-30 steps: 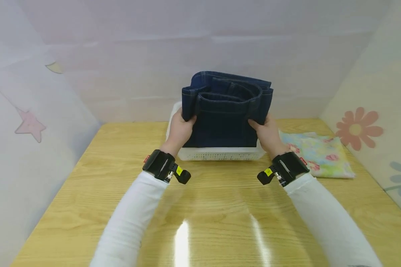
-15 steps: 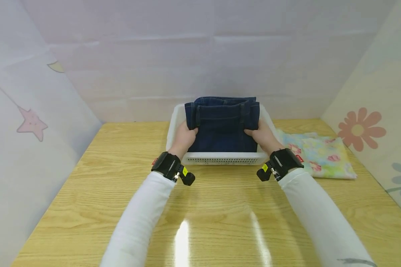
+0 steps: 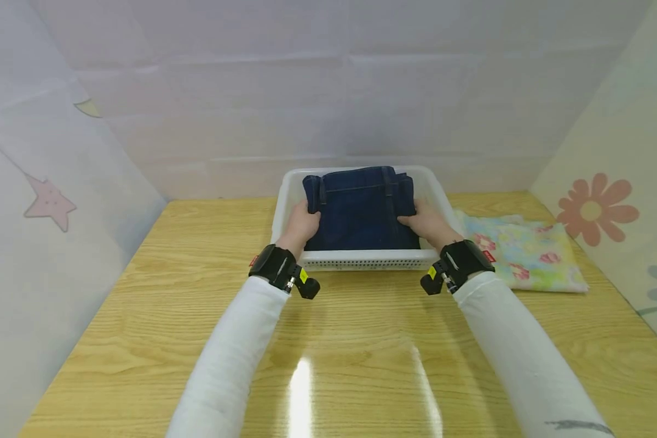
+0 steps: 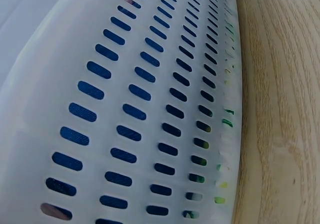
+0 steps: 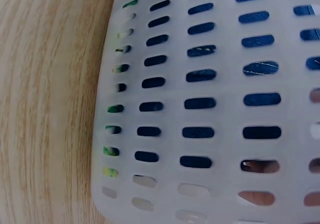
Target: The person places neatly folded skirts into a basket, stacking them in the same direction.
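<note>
Inside one white basket (image 3: pixel 361 260), one folded jeans (image 3: pixel 359 210), gripped by left hand (image 3: pixel 301 224) and right hand (image 3: pixel 429 224).

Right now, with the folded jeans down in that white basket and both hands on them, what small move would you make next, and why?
Probably let go and draw both hands up and out. The folded jeans appear to lie low inside the white basket, below its rim, with the left hand and right hand gripping their sides. Nothing seems left to lower, so releasing looks right.

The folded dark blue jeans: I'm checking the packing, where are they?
In the head view, the folded dark blue jeans sit inside the white perforated plastic basket, between both hands.
</note>
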Available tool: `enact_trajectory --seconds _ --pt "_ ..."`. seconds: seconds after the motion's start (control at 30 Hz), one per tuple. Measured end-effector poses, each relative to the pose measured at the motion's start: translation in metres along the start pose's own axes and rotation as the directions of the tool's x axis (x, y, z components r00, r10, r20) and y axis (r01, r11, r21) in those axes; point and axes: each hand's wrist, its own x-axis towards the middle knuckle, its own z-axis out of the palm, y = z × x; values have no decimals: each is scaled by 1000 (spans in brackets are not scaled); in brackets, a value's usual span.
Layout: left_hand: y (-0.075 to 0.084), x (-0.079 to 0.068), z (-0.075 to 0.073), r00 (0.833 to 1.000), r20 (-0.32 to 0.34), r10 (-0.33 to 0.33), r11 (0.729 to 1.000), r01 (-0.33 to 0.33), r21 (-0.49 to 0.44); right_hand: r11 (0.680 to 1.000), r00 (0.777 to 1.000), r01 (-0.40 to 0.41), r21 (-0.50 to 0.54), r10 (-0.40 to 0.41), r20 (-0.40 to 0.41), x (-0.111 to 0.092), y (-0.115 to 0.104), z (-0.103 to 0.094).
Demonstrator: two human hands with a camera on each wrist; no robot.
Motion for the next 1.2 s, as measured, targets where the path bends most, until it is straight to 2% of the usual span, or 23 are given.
enact_trajectory --seconds 0.27,0.37,0.5,0.6,0.67,0.77,0.83,0.87,0.93,1.0,1.07,1.1,1.13,1.2 --pt "-1 1 -1 1000 -12 -26 1000 26 8 998 999 25 -53 -23 47 3 1 4" --pt "0 0 0 1000 -14 -23 999 24 37 998 999 10 -66 -7 32 3 1 5" --pt "3 -4 2 1000 11 -2 996 1 94 990 999 -32 -137 33 9 4 3 6" --pt "3 -5 3 999 37 -20 991 15 133 977 998 -63 -204 64 1 4 4 7" --pt "3 -4 4 999 41 -35 991 30 128 968 998 -67 -241 68 -4 3 5 6" --pt "2 -4 5 1000 1 -28 993 27 118 961 998 -56 -271 57 -4 1 6 6" --pt "-3 0 8 998 -57 41 989 -32 145 957 999 -47 -287 46 -9 -1 6 6" --pt "-13 9 12 987 -100 129 976 -109 189 955 999 -44 -295 42 -14 -2 6 6" --pt "-18 14 16 959 -121 255 926 -206 317 952 999 -37 -305 28 -35 -2 8 6" --pt "-19 14 19 923 -89 375 848 -302 435 943 998 -14 -332 -9 -68 -2 9 7" --pt "-16 8 19 893 -14 450 760 -375 531 925 993 29 -378 -71 -98 -1 10 9" --pt "-5 -4 17 900 36 434 744 -381 549 913 988 57 -403 -110 -109 0 11 9" --pt "-3 -7 17 899 66 432 724 -389 570 901 983 86 -426 -147 -112 0 11 10" --pt "4 -17 16 905 92 416 703 -384 598 872 972 142 -468 -211 -100 1 11 13"
